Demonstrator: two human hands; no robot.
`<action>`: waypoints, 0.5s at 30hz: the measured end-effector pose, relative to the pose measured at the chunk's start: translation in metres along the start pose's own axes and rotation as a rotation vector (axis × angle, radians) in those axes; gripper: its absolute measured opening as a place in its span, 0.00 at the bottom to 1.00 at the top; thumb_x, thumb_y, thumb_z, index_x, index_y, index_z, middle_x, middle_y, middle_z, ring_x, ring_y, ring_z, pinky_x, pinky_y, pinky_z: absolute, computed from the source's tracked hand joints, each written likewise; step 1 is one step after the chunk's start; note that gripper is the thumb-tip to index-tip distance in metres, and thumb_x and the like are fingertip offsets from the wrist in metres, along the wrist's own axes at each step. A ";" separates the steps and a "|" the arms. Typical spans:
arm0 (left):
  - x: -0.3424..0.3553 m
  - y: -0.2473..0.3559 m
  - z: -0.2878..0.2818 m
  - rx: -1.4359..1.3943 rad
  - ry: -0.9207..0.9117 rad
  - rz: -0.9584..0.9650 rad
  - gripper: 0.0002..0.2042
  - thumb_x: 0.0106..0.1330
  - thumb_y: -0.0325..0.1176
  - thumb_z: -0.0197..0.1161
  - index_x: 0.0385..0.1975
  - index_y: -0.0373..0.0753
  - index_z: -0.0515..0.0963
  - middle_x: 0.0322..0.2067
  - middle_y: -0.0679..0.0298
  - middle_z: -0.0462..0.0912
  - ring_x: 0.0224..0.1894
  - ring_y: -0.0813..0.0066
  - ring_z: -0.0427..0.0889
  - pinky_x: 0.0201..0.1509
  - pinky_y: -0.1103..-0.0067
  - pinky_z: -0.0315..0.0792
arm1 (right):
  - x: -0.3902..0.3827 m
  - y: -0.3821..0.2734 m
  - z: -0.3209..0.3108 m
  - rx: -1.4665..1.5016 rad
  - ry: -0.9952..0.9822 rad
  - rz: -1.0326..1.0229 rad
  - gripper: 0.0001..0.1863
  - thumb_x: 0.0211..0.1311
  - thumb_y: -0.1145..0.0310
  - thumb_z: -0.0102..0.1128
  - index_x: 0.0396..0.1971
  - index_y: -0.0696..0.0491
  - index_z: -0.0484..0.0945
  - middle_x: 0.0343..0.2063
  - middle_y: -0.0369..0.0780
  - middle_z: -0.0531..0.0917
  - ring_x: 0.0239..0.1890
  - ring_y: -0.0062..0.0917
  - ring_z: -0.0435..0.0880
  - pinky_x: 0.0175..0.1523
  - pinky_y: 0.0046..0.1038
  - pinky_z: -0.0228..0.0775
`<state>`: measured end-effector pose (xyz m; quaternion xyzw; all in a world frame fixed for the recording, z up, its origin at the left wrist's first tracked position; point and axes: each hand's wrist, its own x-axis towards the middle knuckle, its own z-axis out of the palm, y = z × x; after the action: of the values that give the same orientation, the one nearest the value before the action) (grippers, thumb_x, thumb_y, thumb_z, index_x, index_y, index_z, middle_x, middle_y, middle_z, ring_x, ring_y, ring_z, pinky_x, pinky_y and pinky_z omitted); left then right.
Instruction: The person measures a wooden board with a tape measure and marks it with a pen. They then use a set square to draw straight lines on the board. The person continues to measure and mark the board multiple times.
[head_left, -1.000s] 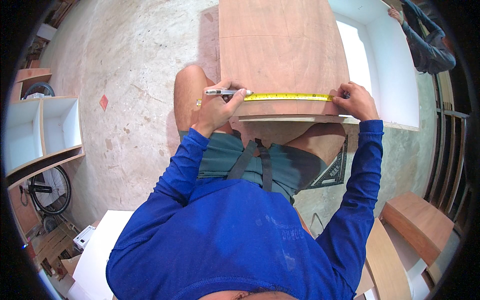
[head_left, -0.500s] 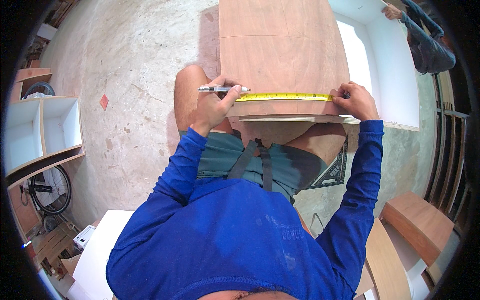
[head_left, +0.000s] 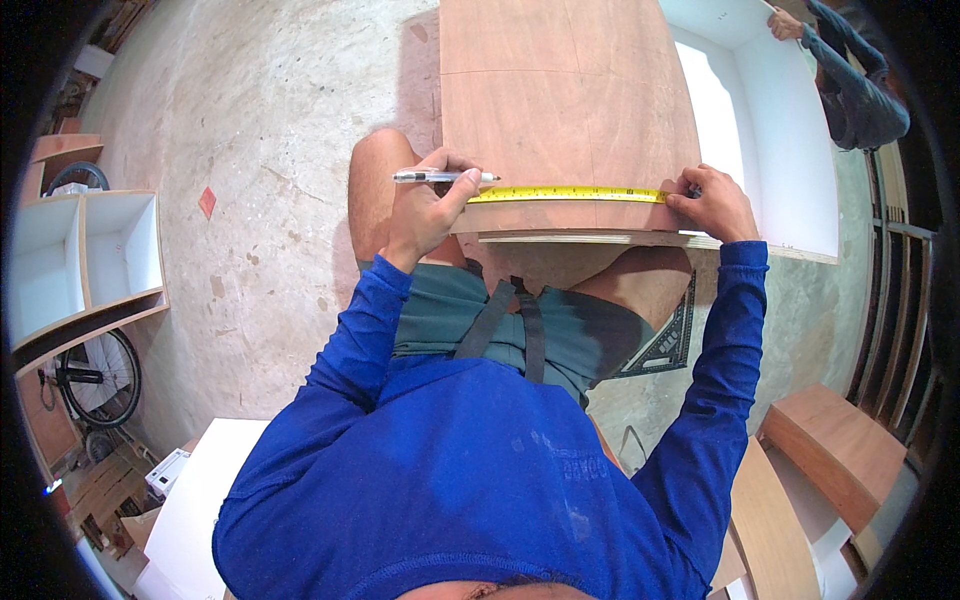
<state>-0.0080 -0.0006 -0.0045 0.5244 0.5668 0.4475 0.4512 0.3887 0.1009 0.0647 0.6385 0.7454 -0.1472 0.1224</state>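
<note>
- Yellow tape measure [head_left: 570,193] is lying straight across the wooden board [head_left: 560,120], near the board's lower edge in the upper middle of the frame; its left end is hiding behind our left hand [head_left: 425,213].
- Nearest to us, our blue top [head_left: 450,480] is filling the lower middle of the frame, and our grey-green shorts [head_left: 450,310] are showing just above it.
- Left of centre in the upper half, our left hand is gripping a clear pen [head_left: 415,177] between thumb and fingers, its dark tip pointing right, just above the tape; whether the hand is also pressing the tape, we cannot tell.
- Right of centre in the upper half, our right hand [head_left: 715,205] is pinching the tape's right part, thumb and fingers narrow.
- Beneath the tape, the board is reaching to the top edge of the frame, and a white box [head_left: 785,150] is standing beside it on the right.
- Right of centre, a black triangular square [head_left: 672,345] is lying on the floor [head_left: 260,330].
- Farther out, a white cabinet [head_left: 85,250] is standing at the left edge above a bicycle wheel [head_left: 138,375].
- At upper right, a co-worker's hand [head_left: 785,22] is resting at the white box's edge.
</note>
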 end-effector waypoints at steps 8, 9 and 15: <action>-0.001 0.002 0.001 0.025 0.004 0.013 0.12 0.76 0.39 0.67 0.43 0.34 0.84 0.29 0.67 0.86 0.30 0.84 0.81 0.32 0.84 0.76 | -0.001 0.001 0.000 0.010 0.000 -0.007 0.18 0.58 0.50 0.75 0.35 0.51 0.88 0.40 0.42 0.88 0.46 0.39 0.88 0.50 0.42 0.81; -0.001 0.003 0.001 0.034 0.005 0.008 0.12 0.76 0.39 0.67 0.43 0.35 0.85 0.30 0.67 0.87 0.31 0.85 0.81 0.33 0.84 0.75 | 0.000 0.001 0.000 0.001 -0.004 -0.003 0.18 0.58 0.50 0.75 0.35 0.51 0.88 0.40 0.42 0.88 0.46 0.39 0.88 0.51 0.42 0.81; -0.002 0.005 0.003 0.047 -0.007 0.033 0.11 0.76 0.37 0.68 0.43 0.34 0.85 0.31 0.66 0.88 0.31 0.87 0.80 0.34 0.84 0.74 | 0.000 0.002 0.002 -0.004 -0.003 0.004 0.18 0.57 0.50 0.75 0.36 0.50 0.88 0.40 0.42 0.89 0.46 0.38 0.89 0.51 0.42 0.81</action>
<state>-0.0039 -0.0024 0.0001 0.5458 0.5669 0.4395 0.4330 0.3904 0.1003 0.0632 0.6394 0.7444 -0.1465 0.1249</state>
